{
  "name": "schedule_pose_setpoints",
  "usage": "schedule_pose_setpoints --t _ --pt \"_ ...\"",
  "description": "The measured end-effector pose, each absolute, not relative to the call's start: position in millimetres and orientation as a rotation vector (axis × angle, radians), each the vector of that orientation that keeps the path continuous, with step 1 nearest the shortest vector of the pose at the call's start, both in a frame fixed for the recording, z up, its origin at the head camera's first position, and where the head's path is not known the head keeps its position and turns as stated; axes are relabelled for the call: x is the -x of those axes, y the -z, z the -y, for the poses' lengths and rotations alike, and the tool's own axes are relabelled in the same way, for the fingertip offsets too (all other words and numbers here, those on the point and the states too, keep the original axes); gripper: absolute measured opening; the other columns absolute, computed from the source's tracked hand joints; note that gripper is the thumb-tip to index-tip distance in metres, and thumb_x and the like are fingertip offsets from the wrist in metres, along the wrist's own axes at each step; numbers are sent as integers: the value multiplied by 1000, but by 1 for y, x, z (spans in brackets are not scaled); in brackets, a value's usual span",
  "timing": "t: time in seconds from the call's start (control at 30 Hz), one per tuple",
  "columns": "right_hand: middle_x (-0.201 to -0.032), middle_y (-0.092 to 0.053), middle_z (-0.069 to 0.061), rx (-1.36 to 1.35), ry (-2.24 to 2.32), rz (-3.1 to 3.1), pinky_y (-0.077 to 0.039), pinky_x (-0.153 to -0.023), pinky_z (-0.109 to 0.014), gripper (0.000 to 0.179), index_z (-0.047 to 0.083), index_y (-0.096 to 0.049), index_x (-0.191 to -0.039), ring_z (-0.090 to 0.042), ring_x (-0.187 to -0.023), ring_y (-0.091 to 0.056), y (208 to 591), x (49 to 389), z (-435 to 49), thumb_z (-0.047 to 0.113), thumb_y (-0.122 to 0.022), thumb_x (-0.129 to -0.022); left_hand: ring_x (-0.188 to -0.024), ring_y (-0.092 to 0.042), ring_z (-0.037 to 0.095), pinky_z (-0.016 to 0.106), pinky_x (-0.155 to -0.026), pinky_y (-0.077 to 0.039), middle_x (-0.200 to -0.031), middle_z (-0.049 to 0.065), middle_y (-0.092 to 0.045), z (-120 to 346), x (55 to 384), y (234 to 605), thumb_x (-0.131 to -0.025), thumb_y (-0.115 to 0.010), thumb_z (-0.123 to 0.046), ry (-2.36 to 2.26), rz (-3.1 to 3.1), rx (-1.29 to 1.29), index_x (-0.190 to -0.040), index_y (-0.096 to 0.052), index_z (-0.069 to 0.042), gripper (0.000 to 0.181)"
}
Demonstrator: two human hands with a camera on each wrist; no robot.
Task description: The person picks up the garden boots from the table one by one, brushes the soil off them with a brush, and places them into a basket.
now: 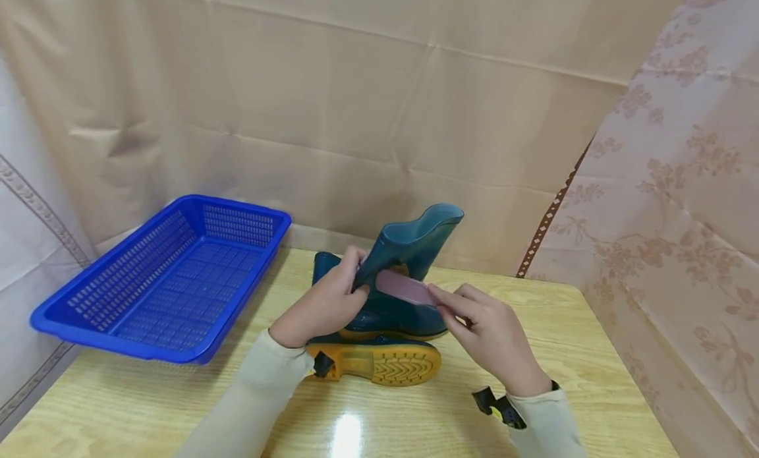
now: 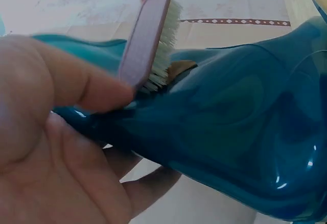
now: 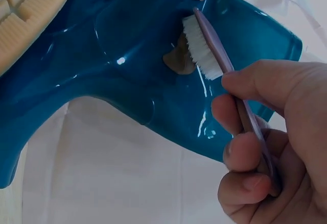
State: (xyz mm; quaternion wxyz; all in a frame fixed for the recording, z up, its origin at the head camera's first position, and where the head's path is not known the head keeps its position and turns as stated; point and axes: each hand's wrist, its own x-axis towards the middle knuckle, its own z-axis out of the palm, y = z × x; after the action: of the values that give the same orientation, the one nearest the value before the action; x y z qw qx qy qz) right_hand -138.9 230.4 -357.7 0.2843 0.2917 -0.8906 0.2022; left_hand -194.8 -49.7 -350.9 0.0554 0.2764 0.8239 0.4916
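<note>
Cream sleeve point(image 1: 243, 399) nearest me, the left hand point(image 1: 329, 300) curls round a teal boot point(image 1: 418, 255) just behind a yellow sole point(image 1: 406, 366); the right hand point(image 1: 495, 333) pinches a pink brush point(image 1: 406, 288), whose white bristles point(image 3: 202, 49), edging a brown patch point(image 3: 178, 60), only the wrist views show.

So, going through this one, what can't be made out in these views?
Brown patch: partly behind the bristles, right wrist view; what it is, unclear.
Bristles: hidden by the back of the brush, head view.
Right hand: mostly cut off by the top edge, left wrist view.
Lying boot: most of its shaft hidden behind the left hand, head view.
</note>
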Motion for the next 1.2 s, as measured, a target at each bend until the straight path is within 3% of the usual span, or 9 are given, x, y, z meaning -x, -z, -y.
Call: schedule_pose_setpoints --t 0.23,0.4,0.53,0.63,0.7,0.77,0.9,1.2 --pt "-80 -57 15 -848 -548 2343 -32 -51 -11 45 19 -76 -127 3 -59 -39 355 138 -232 1 -80 -87 -82 -50 24 38 -71 -41 -123 13 -54 48 198 356 -100 -53 0 -1547 -2414 -926 -131 -41 -9 34" --pt "-80 -57 14 -864 -550 2338 -32 -51 -11 45 19 -76 -127 3 -59 -39 354 139 -233 1 -81 -86 -72 -49 22 37 -68 -42 -118 13 -57 47 200 358 -98 -58 -4 -1560 -2384 -894 -129 -39 -11 37" --pt "-81 -58 13 -855 -540 2337 -33 -50 -12 45 18 -76 -127 3 -58 -39 354 140 -234 1 -81 -86 -85 -56 26 41 -76 -47 -117 13 -58 46 202 360 -99 -61 -8 -1604 -2350 -867 -130 -37 -13 40" --pt "-82 -60 12 -835 -528 2346 -34 -49 -14 46 18 -75 -128 2 -58 -39 355 139 -234 2 -82 -86 -114 -57 26 47 -96 -49 -137 9 -54 46 203 361 -101 -64 -15 -1597 -2401 -862 -145 -34 -16 53" --pt "-83 -61 10 -824 -525 2359 -35 -49 -16 46 18 -74 -130 1 -59 -40 356 139 -233 3 -81 -87 -120 -53 27 50 -99 -48 -141 8 -50 48 203 361 -101 -64 -19 -1582 -2481 -870 -150 -37 -18 56" --pt "-84 -62 9 -811 -525 2368 -36 -49 -17 46 17 -74 -130 0 -59 -40 357 139 -232 3 -81 -87 -120 -50 24 49 -99 -47 -139 6 -48 50 203 360 -102 -65 -22 -1563 -2588 -878 -151 -44 -19 54" --pt "-84 -62 8 -759 -537 2370 -35 -48 -18 44 16 -75 -129 -1 -59 -40 358 139 -231 3 -82 -87 -100 -52 23 41 -85 -49 -120 7 -53 54 201 355 -102 -63 -17 -1555 -2712 -883 -141 -59 -17 40" --pt "-84 -62 9 -728 -539 2373 -34 -48 -19 42 16 -75 -128 -1 -58 -39 358 138 -232 4 -81 -88 -104 -59 19 39 -87 -55 -115 2 -61 56 197 346 -101 -66 -19 -1631 -2684 -782 -130 -52 -17 32"
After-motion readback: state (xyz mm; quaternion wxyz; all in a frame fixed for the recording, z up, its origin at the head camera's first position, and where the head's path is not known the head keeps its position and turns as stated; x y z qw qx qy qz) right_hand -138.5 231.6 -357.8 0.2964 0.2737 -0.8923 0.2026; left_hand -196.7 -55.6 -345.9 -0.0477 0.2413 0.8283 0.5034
